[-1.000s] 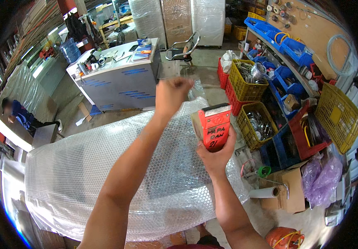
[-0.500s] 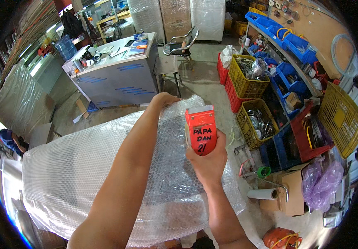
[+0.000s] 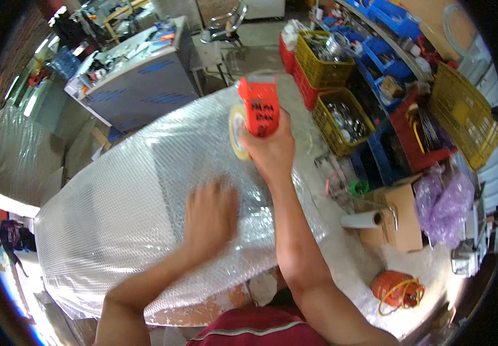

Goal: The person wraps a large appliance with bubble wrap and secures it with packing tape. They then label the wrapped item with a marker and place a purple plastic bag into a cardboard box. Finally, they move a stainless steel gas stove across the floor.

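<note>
My right hand [image 3: 272,145] is wrapped round a red tape dispenser [image 3: 260,106] with black handwriting on it. A pale roll of tape [image 3: 237,131] shows on its left side. The dispenser is over the far right end of a large, long object covered in clear bubble wrap [image 3: 122,207]. Nearer to me, my left hand [image 3: 211,216] is over the middle of the wrap, smeared by motion. Its fingers are too blurred to read, and whether it touches the wrap is unclear.
A metal-sided desk [image 3: 139,86] with scattered items stands far left. Yellow crates [image 3: 344,121] and blue bins [image 3: 396,17] line the right. A white roll [image 3: 361,220], a cardboard box [image 3: 402,216] and an orange gas cylinder [image 3: 396,288] are nearer right. Another person [image 3: 15,236] is far left.
My left hand has drawn back from the far end of the wrapped object toward me. The dispenser is still in my right hand, and the view has shifted.
</note>
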A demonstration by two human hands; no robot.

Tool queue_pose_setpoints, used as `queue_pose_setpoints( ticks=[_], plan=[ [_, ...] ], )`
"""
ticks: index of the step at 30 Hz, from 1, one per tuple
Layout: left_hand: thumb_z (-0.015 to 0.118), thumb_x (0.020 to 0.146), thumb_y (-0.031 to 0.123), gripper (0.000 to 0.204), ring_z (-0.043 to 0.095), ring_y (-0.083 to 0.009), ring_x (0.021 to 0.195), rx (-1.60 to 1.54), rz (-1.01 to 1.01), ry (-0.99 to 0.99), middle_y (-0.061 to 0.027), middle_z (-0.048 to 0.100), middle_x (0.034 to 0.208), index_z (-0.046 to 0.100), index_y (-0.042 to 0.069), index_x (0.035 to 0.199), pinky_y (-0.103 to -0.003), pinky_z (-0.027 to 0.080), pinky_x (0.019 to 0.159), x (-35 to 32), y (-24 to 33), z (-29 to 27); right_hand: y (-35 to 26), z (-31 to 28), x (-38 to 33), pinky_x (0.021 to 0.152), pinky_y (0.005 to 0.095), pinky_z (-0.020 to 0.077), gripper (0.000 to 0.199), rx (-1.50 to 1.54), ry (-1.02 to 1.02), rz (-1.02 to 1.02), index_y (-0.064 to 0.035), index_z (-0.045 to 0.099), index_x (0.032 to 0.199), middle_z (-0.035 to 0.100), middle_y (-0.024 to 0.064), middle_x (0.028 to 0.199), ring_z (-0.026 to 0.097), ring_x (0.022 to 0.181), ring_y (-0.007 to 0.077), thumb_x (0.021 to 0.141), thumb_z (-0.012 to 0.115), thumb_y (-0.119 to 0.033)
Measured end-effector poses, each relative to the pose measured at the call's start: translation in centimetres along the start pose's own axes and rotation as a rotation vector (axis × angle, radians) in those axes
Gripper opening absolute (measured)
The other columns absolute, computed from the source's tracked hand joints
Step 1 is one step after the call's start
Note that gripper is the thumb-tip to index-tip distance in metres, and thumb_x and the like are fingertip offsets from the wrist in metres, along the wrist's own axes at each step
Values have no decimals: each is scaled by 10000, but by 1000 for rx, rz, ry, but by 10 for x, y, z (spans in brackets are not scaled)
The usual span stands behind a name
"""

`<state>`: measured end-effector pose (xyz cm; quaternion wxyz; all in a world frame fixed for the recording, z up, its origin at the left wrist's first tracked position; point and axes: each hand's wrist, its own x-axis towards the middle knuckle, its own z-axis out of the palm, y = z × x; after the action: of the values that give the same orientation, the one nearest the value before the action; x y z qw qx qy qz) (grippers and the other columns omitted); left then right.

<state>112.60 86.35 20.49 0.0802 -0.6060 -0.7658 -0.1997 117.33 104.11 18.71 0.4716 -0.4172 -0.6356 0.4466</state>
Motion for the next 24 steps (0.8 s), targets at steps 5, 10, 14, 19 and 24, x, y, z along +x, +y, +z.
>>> queue_pose_setpoints(
  ticks=[5, 10, 14, 19, 24],
  plan=[
    [603, 975, 339, 630, 418, -298, 1499, 188, 293, -316, -122, 431, 1636, 484, 154, 1565, -611, 314, 1197, -154, 70, 34, 7, 1, -1, 852, 334, 555, 627, 102, -7, 31, -15, 599, 1295, 733, 72, 1050, 698, 919, 175, 744, 830, -202],
    [575, 1013, 459, 688, 415, -253, 1504, 185, 177, -250, -52, 435, 1639, 399, 185, 1620, -598, 322, 1203, -168, 73, 63, -24, -16, -15, 812, 413, 566, 574, 98, -50, 30, -21, 618, 1162, 736, 129, 998, 729, 879, 285, 682, 817, -266],
    [562, 1025, 504, 692, 421, -244, 1496, 278, 185, -182, -35, 441, 1633, 391, 197, 1621, -587, 311, 1207, -166, 82, 53, -55, -64, -57, 855, 467, 564, 573, -239, -190, 6, -35, 657, 1100, 753, 179, 999, 732, 963, 380, 636, 823, -326],
    [602, 1010, 436, 700, 398, -237, 1510, 215, 165, -140, -20, 422, 1635, 373, 182, 1620, -582, 318, 1215, -169, 81, 59, -71, -176, -161, 862, 485, 563, 586, -400, -253, -74, -67, 647, 1162, 746, 187, 1054, 721, 999, 403, 670, 825, -331],
    [672, 971, 397, 737, 377, -238, 1522, 157, 152, -160, -14, 421, 1639, 381, 178, 1612, -572, 277, 1231, -167, 80, 57, -49, -247, -294, 863, 459, 583, 650, -458, -184, 28, -85, 623, 1249, 743, 167, 1060, 730, 975, 381, 670, 864, -257]
  ],
)
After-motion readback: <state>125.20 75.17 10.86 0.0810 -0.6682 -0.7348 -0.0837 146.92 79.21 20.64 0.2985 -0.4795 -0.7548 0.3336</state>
